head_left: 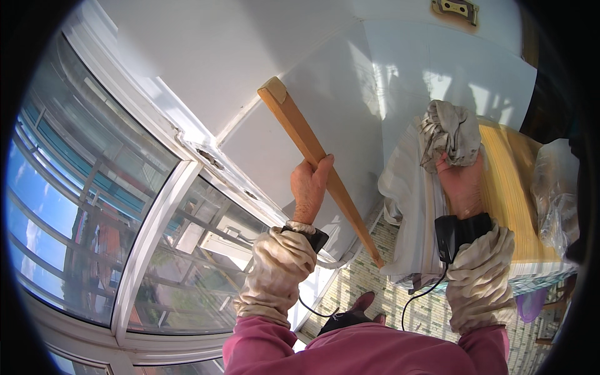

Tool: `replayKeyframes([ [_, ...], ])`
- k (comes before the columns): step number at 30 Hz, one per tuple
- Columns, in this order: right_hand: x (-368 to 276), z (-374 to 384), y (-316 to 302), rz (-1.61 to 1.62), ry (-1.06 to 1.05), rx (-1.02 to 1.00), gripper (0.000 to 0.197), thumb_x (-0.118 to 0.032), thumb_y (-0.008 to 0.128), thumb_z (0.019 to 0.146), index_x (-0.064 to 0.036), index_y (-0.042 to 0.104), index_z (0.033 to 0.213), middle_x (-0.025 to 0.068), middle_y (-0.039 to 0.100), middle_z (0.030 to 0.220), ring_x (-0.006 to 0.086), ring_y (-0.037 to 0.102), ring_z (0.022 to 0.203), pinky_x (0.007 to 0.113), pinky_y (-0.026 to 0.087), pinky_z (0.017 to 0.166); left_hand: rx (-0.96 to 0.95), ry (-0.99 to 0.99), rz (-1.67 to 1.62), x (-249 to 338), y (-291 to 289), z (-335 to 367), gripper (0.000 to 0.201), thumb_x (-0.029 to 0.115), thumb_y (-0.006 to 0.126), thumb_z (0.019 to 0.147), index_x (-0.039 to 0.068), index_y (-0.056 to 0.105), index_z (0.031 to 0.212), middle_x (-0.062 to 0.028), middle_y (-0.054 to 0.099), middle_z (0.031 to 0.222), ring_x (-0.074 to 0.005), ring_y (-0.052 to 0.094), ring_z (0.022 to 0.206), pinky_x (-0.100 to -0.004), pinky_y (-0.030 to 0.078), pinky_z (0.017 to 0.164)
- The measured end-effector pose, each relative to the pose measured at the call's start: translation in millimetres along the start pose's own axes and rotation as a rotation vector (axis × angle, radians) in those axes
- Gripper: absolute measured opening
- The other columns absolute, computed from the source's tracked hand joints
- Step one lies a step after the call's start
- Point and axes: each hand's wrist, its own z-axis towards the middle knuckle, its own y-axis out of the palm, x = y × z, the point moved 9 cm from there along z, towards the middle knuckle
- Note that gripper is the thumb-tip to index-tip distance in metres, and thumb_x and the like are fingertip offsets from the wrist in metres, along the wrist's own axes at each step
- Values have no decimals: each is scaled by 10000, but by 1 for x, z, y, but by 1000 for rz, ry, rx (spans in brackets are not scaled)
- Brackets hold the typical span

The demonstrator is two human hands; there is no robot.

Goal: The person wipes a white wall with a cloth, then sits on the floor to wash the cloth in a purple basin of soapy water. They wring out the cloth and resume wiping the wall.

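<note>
"What have you got in your left hand (310, 184)?"

"A long, square-edged bar of orange-brown wood (300, 133). My fingers are wrapped round it partway down, thumb across the near face. It slants in front of me, its blunt upper end toward the pale wall, its thin lower end down by the striped bedding-like fabric in white and grey (409, 206). I can't tell whether that end touches the small-patterned, pale tiled floor (344, 294)."

"And the right hand (462, 184)?"

"Closed on a crumpled, grey-beige cloth rag (455, 130). The folds hide my fingertips. I'm holding it up well apart from the wood, to the right, over the spot where the white-and-grey fabric meets a yellow, finely striped cloth cover (512, 187)."

"Any containers near you?"

"A crinkled, see-through plastic bag (555, 194) lies against the right side of the yellow cover. It's clear, but glare and creases keep me from telling what's in it. Lower down, near the floor, there's a soft purple thing, maybe a bag (530, 306); I can't see inside. The yellow cover wraps something bulky and box-like, its contents hidden from me."
</note>
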Motion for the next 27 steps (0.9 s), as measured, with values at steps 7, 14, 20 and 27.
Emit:
replayKeyframes([
  [7, 4, 0, 8, -4, 31, -138, 341, -362, 418, 897, -146, 565, 1117, 22, 601, 1084, 214, 565, 944, 319, 481, 685, 125, -14, -37, -6, -26, -22, 408, 373, 594, 795, -33, 627, 767, -68, 522, 501, -172, 520, 457, -317, 414, 478],
  [14, 3, 4, -4, -11, 22, -50, 358, -368, 426, 886, -140, 560, 1127, 27, 592, 1098, 219, 556, 963, 328, 483, 693, 86, -105, -25, -26, -37, -23, 357, 322, 638, 787, -26, 631, 867, -32, 559, 641, -111, 531, 564, -247, 450, 503],
  [20, 10, -5, 12, -47, 102, -86, 382, -396, 417, 885, -140, 555, 1132, 46, 572, 1121, 235, 534, 988, 339, 465, 710, 52, -128, 96, -36, -38, -30, 447, 395, 662, 732, 7, 644, 953, -108, 635, 740, -195, 594, 693, -316, 462, 667],
  [27, 30, -23, 58, 8, 249, -556, 420, -360, 409, 904, -97, 493, 1220, 78, 516, 1215, 246, 489, 1095, 411, 424, 857, -266, -283, 198, -67, -28, -65, 683, 437, 675, 726, -47, 507, 1177, -137, 596, 1006, -176, 571, 877, -285, 481, 648],
])
